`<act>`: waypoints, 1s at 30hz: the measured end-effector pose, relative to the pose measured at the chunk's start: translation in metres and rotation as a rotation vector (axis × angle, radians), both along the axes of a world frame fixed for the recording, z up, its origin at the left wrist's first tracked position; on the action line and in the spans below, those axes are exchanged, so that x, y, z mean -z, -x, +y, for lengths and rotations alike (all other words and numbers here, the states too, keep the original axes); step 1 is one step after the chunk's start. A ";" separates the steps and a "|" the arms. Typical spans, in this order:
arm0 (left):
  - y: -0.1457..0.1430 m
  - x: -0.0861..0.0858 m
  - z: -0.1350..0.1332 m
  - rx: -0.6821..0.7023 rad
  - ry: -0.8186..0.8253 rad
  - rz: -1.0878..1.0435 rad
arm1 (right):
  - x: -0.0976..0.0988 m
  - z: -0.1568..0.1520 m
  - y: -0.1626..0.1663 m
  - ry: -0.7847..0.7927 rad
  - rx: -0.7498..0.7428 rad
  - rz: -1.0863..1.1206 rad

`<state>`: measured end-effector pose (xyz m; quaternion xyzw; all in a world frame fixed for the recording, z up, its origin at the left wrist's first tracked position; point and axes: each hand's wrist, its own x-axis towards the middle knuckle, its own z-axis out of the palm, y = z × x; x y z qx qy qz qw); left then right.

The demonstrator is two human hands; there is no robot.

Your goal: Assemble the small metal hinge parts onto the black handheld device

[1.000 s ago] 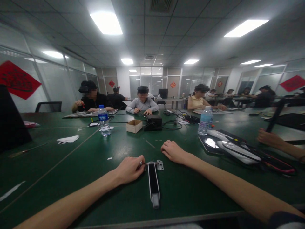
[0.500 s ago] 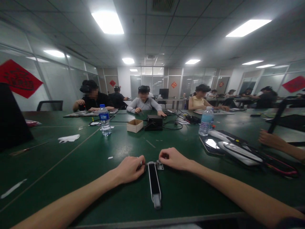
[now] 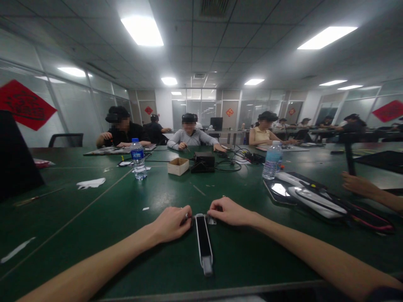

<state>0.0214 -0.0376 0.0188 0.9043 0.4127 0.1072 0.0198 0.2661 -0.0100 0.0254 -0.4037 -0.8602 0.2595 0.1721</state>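
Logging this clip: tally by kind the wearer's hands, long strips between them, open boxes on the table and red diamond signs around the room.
Wearer's bare hands, left hand and right hand: 2
Long black-faced, white-rimmed strip: 1
Beige rectangular open-topped box: 1
Red diamond-shaped signs visible: 5
Total: 9

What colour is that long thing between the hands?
The long thing is black with pale edges; head view shows best.

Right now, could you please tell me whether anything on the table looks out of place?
Mildly: a ragged white scrap and a white strip lie loose on the left of the table, perhaps litter.
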 end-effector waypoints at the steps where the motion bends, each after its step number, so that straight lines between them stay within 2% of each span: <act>1: 0.000 0.000 0.000 -0.003 -0.001 0.004 | 0.001 0.001 0.000 0.000 -0.001 0.000; 15: 0.000 -0.001 0.000 -0.004 0.012 0.003 | -0.002 0.001 -0.006 0.005 -0.084 -0.013; 30: 0.000 0.002 0.002 -0.024 0.003 0.030 | 0.005 0.002 -0.005 -0.234 -0.131 0.040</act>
